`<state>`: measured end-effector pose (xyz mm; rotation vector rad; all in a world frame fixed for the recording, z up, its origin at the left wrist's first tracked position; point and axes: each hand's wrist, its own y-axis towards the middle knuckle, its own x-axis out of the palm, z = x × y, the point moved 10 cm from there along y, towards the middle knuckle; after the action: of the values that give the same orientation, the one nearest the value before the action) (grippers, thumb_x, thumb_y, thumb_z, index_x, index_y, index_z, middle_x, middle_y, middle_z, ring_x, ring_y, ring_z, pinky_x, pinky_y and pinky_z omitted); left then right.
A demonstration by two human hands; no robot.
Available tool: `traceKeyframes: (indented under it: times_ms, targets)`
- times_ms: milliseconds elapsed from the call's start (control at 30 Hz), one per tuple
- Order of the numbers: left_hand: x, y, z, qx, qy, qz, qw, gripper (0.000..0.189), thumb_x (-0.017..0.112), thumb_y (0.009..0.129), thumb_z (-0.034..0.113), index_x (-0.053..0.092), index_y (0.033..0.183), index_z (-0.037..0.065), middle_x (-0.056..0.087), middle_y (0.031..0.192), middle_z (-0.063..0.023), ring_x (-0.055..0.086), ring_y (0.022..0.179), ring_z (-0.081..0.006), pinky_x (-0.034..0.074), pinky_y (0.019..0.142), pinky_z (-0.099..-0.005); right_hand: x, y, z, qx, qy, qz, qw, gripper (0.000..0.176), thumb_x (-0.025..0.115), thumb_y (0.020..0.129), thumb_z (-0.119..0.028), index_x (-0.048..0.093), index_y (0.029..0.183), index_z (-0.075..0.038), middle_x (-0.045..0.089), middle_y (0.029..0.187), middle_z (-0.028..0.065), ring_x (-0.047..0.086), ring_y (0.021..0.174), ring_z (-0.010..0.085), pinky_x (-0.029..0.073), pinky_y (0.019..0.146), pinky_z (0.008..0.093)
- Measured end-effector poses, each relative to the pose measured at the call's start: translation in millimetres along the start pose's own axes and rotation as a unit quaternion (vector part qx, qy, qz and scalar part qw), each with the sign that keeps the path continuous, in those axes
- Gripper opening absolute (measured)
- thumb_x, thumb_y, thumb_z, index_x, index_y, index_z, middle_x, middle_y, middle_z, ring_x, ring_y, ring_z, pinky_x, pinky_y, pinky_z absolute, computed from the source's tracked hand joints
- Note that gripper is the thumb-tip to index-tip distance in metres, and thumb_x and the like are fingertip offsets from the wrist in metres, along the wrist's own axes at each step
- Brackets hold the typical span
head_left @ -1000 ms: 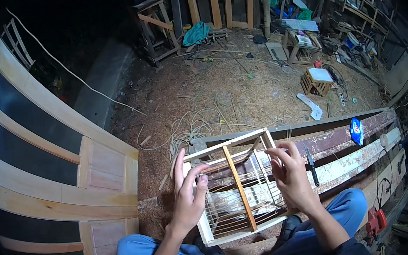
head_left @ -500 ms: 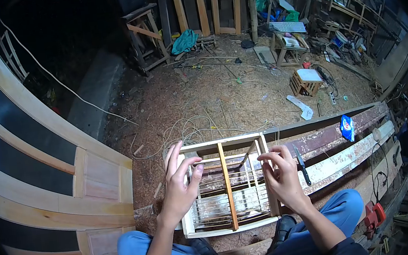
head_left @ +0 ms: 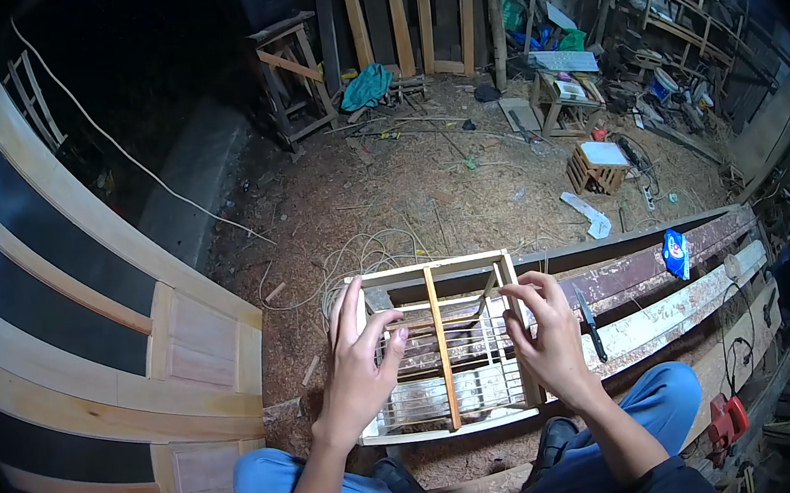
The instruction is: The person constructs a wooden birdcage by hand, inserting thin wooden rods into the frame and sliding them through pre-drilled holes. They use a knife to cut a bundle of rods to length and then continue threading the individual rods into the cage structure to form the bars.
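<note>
A small wooden frame (head_left: pixel 444 357) with thin rods and a brown middle slat lies between my knees on a plank bench. My left hand (head_left: pixel 363 356) is at its left side, fingers spread and curved over the edge, thumb pointing inward. At the right side is my right hand (head_left: pixel 546 327), its fingers apart and bent over the rail. Neither hand is closed round the wood; whether the fingertips touch it is hard to tell. A knife (head_left: pixel 591 324) with a black handle lies on the bench just right of my right hand.
On the bench (head_left: pixel 671 309) are a blue packet (head_left: pixel 675 254) and a red power tool (head_left: pixel 727 419). Large panelled wooden doors (head_left: pixel 203 339) stand at the left. Coiled wire, a slatted crate (head_left: pixel 598 167) and a small table (head_left: pixel 566 89) are on the littered ground beyond.
The view has shifted slightly. The frame's near edge appears a little higher, and both hands stay at its sides with fingers still apart.
</note>
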<state>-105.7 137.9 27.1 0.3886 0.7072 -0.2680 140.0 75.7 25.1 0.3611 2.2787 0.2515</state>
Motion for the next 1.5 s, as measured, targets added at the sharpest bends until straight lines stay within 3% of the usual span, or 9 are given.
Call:
traceKeyframes:
  times_ms: [200, 300, 600, 933, 1067, 1233, 1333, 1500]
  targets:
    - [5, -2, 3, 0.007, 0.018, -0.004, 1.000, 0.026, 0.069, 0.104, 0.022, 0.074, 0.123, 0.004, 0.032, 0.171, -0.0280, 0.026, 0.161, -0.0450, 0.026, 0.130, -0.0538, 4, -3, -2, 0.005, -0.011, -0.017, 1.000, 0.040, 0.074, 0.091, -0.004, 0.069, 0.131, -0.010, 0.057, 0.136, 0.0182, 0.063, 0.123, 0.0389, 0.054, 0.099, 0.0487]
    - [7, -3, 6, 0.017, 0.040, -0.005, 0.999, 0.027, 0.069, 0.104, 0.021, 0.073, 0.123, 0.004, 0.032, 0.171, -0.0281, 0.026, 0.162, -0.0448, 0.026, 0.130, -0.0537, 2, -5, -6, -0.023, -0.024, 0.001, 0.999, 0.044, 0.075, 0.092, -0.006, 0.067, 0.135, -0.011, 0.053, 0.145, 0.0236, 0.061, 0.127, 0.0438, 0.054, 0.101, 0.0508]
    - [13, 0, 28, 0.048, 0.062, -0.027, 0.997, 0.028, 0.070, 0.104, 0.022, 0.073, 0.123, 0.002, 0.034, 0.169, -0.0289, 0.028, 0.160, -0.0453, 0.027, 0.129, -0.0551, -1, -6, -1, -0.001, -0.002, -0.017, 1.000, 0.047, 0.076, 0.095, -0.009, 0.064, 0.140, -0.011, 0.048, 0.150, 0.0243, 0.061, 0.124, 0.0440, 0.053, 0.102, 0.0508]
    - [32, 0, 50, 0.084, 0.091, -0.052, 0.991, 0.034, 0.069, 0.104, 0.029, 0.072, 0.130, 0.006, 0.041, 0.168, -0.0259, 0.033, 0.158, -0.0438, 0.026, 0.129, -0.0556, -6, -5, -4, -0.043, 0.004, -0.017, 0.999, 0.046, 0.077, 0.096, -0.014, 0.064, 0.140, -0.012, 0.047, 0.151, 0.0243, 0.063, 0.119, 0.0394, 0.056, 0.097, 0.0505]
    - [40, 6, 73, 0.115, 0.061, -0.061, 0.990, 0.035, 0.070, 0.103, 0.028, 0.072, 0.131, 0.006, 0.043, 0.166, -0.0257, 0.037, 0.156, -0.0447, 0.025, 0.129, -0.0574, -15, -8, -3, -0.056, 0.017, -0.028, 0.998, 0.046, 0.075, 0.099, -0.018, 0.062, 0.143, -0.012, 0.045, 0.152, 0.0257, 0.062, 0.122, 0.0388, 0.057, 0.100, 0.0503]
    - [60, 10, 110, 0.153, 0.034, -0.104, 0.982, 0.037, 0.069, 0.104, 0.028, 0.070, 0.134, 0.006, 0.047, 0.164, -0.0244, 0.042, 0.155, -0.0414, 0.023, 0.129, -0.0594, -47, -10, -1, -0.088, 0.007, -0.084, 0.993, 0.049, 0.069, 0.105, -0.026, 0.057, 0.149, -0.010, 0.044, 0.154, 0.0286, 0.059, 0.127, 0.0460, 0.051, 0.107, 0.0541]
    - [76, 3, 134, 0.169, 0.026, -0.135, 0.976, 0.037, 0.071, 0.103, 0.026, 0.070, 0.134, 0.007, 0.050, 0.162, -0.0234, 0.044, 0.154, -0.0412, 0.023, 0.129, -0.0599, -68, -15, 12, -0.149, -0.075, -0.106, 0.980, 0.054, 0.070, 0.105, -0.028, 0.053, 0.153, -0.011, 0.046, 0.154, 0.0273, 0.060, 0.127, 0.0458, 0.053, 0.102, 0.0540]
    - [103, -14, 196, 0.191, 0.048, -0.144, 0.970, 0.037, 0.075, 0.098, 0.023, 0.071, 0.133, 0.009, 0.058, 0.155, -0.0204, 0.051, 0.148, -0.0392, 0.027, 0.126, -0.0608, -99, -20, 55, -0.162, -0.066, -0.099, 0.980, 0.051, 0.070, 0.103, -0.021, 0.054, 0.149, -0.008, 0.054, 0.147, 0.0232, 0.063, 0.121, 0.0431, 0.053, 0.096, 0.0526]
